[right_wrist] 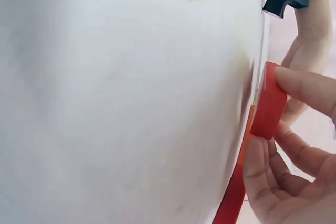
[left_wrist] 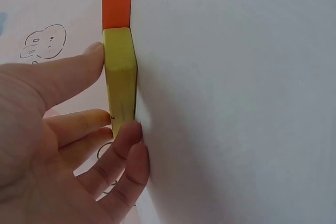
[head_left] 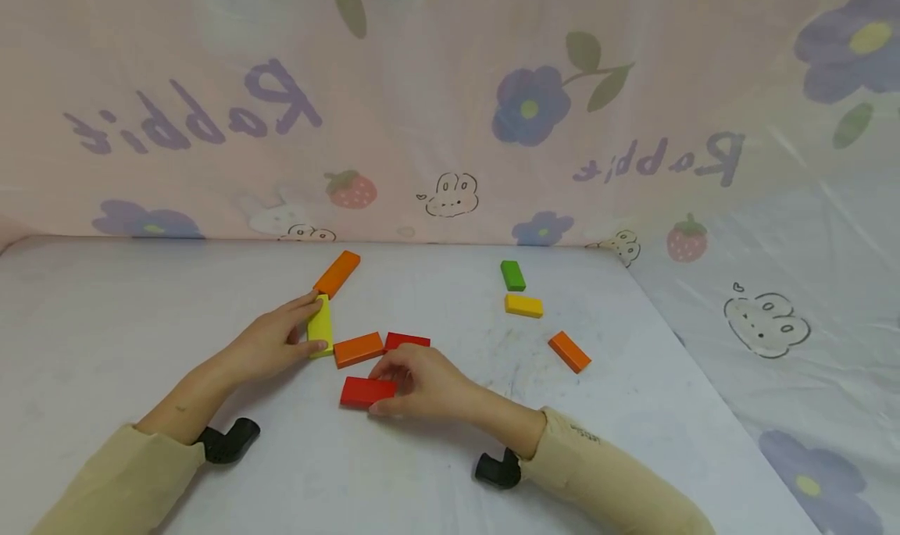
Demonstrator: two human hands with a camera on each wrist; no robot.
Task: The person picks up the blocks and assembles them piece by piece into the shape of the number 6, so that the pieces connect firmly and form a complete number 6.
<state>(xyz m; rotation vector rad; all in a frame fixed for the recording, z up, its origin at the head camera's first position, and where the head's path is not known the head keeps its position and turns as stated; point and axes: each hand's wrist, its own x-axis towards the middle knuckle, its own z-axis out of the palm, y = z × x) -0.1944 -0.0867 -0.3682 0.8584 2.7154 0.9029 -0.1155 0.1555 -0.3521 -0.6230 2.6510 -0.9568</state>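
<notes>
My left hand [head_left: 270, 340] pinches a yellow block [head_left: 319, 326] lengthwise between thumb and fingers. In the left wrist view the yellow block [left_wrist: 122, 77] meets an orange block [left_wrist: 116, 6] end to end. My right hand [head_left: 439, 383] grips a red block [head_left: 362, 393] by its right end, in front of the row. The right wrist view has the red block [right_wrist: 270, 100] between thumb and fingers. Another orange block [head_left: 358, 350] lies by the yellow block's near end, with a second red block [head_left: 408, 338] at its right end, partly behind my right hand.
Toward the right of the white tabletop [head_left: 633, 441] lie a green block [head_left: 513, 276], a second yellow block [head_left: 523, 306] and a separate orange block [head_left: 569, 352]. A printed cloth [head_left: 422, 90] hangs along the back and right. Black wrist pieces [head_left: 228, 441] sit at both cuffs.
</notes>
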